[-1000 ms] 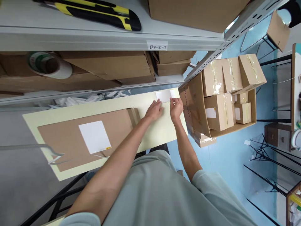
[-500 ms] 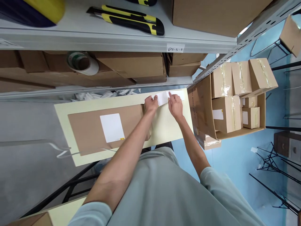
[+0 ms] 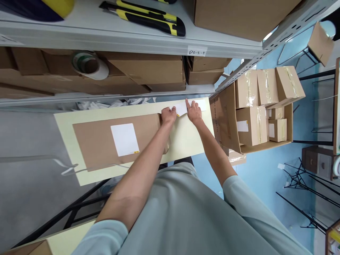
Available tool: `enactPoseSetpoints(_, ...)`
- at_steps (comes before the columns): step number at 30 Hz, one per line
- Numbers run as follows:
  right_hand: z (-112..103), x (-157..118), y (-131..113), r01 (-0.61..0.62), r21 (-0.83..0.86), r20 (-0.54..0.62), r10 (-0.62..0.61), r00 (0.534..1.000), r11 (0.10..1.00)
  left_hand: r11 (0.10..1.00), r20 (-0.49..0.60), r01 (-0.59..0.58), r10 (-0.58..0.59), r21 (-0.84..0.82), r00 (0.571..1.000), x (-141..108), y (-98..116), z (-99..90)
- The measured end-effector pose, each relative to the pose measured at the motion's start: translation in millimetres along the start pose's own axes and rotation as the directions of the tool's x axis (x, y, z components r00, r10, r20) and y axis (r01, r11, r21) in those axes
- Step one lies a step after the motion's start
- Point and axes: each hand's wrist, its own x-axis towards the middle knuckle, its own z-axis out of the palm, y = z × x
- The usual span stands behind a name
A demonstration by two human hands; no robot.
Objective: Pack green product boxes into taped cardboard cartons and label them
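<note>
My left hand is closed in a pinch on the near end of a white label with a small yellow mark at its lower corner. Over the same white paper, my right hand has its index finger stretched out and the others curled on the strip. More white paper shows to its right. Both hands are above a pale yellow table. Left of them lies a flat brown cardboard box bearing a white label; my left forearm covers part of the box.
A shelf beyond holds yellow-black utility knives, cardboard boxes and a tape roll. To the right, a large open carton contains several taped boxes. A grey strap hangs at left. Black metal frames stand lower left and right.
The view has shifted slightly. My right hand has moved a little left, closer to my left hand, along the white paper. My left hand keeps its pinch on the label.
</note>
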Motion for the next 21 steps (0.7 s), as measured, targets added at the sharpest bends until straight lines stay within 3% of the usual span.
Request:
enactPoseSetpoints(6, 1, 4, 5, 0.016, 0.01, 0.005, -0.016, 1.0, 1.0, 0.995, -0.027, -0.017, 0.02, 0.095, 0.999, -15, 13, -11.9)
enactPoseSetpoints(11, 2, 2, 7, 0.007, 0.036, 0.001, -0.007, 1.0, 0.999, 0.951, -0.058, -0.197, 0.217, 0.237, 0.975, -46, 32, -37.9)
enactPoseSetpoints(13, -2, -1, 6, -0.002, 0.068, 0.006, 0.001, 1.0, 0.998, 0.947, -0.021, -0.253, 0.262, 0.196, 0.965, -64, 38, -60.0)
enactPoseSetpoints(16, -16, -8, 4, -0.042, 0.244, 0.005, 0.042, 0.999, 0.969, 0.96, 0.099, -0.269, 0.275, -0.072, 0.956, -94, 38, -104.2)
enactPoseSetpoints(18, -30, -15, -1, -0.05, 0.402, -0.002, 0.055, 0.998, 0.914, 0.939, 0.173, -0.261, 0.302, -0.222, 0.938, -112, 30, -136.2)
enactPoseSetpoints(21, -53, -39, -14, 0.027, 0.506, -0.039, -0.008, 0.999, 0.862, 0.918, 0.233, -0.269, 0.34, -0.291, 0.911, -131, 10, -181.0)
